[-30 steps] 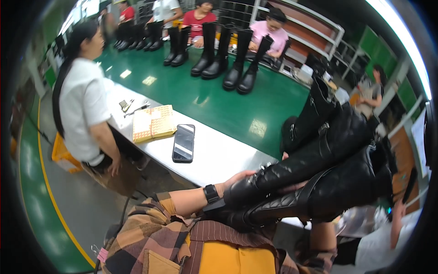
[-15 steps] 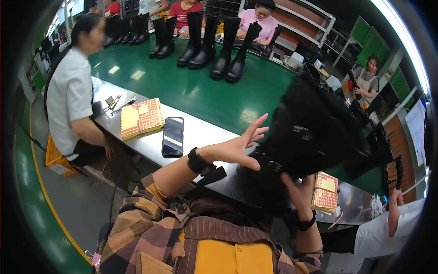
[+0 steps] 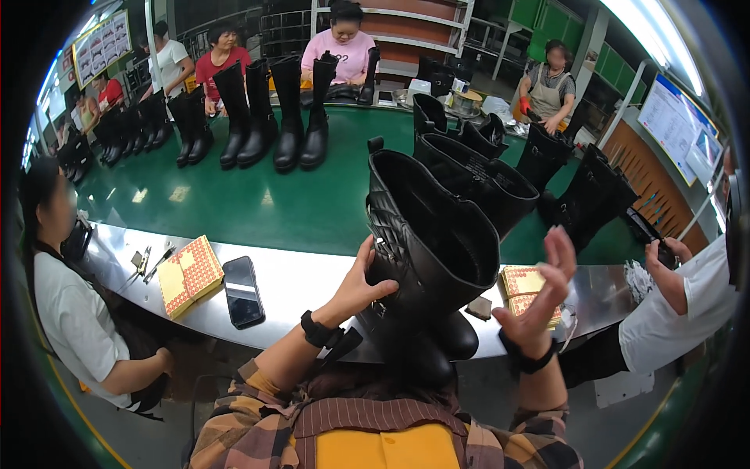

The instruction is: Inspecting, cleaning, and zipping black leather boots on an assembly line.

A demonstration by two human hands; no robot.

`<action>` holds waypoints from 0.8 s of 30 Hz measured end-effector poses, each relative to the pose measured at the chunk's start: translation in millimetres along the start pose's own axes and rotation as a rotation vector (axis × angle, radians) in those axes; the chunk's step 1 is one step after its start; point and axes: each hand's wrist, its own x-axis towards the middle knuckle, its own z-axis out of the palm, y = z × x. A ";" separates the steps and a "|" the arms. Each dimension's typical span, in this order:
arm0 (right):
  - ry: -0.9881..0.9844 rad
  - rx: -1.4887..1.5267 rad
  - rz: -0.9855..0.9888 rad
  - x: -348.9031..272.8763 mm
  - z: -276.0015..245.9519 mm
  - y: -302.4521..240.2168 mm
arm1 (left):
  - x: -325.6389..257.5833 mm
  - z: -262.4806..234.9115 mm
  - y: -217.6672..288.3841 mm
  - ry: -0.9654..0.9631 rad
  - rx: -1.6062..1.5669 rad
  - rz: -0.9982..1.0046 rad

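Observation:
In front of me a tall black boot (image 3: 391, 211) with a quilted shaft and side buckles is upright, its wide opening tipped toward me. My left hand (image 3: 361, 285) grips the left side of its shaft, thumb toward me and fingertips partly hidden. To the right of the shaft my right hand (image 3: 543, 301) is raised and apart from it, fingers spread and holding nothing. Two rounded black toes (image 3: 453, 336) show low down over the counter's near edge. Just beyond stands another boot shaft (image 3: 516, 195); whether it pairs with the held one I cannot tell.
A metal counter (image 3: 297, 273) borders the green table (image 3: 258, 203). On it lie a phone (image 3: 244, 291), sticker-sheet bundles (image 3: 191, 273), (image 3: 519, 281) and a small block (image 3: 479, 308). More boots (image 3: 289, 125) stand farther off. Co-workers sit left (image 3: 78, 320) and stand right (image 3: 664, 320).
My view has swung right. The boot, tilted and blurred before, is now upright. My left hand, open beside it earlier, has taken hold; my right hand has come off and risen.

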 end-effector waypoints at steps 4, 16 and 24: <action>-0.252 -0.055 0.018 68.9 -22.3 -10.9 | -3.6 6.5 4.4 0.049 -0.025 0.028; -1.053 -0.231 0.087 140.3 -12.0 -22.3 | -1.1 37.4 16.1 0.227 0.343 0.103; -0.364 -0.413 0.111 77.1 -107.9 -17.6 | 40.5 -13.2 14.3 0.201 0.200 0.068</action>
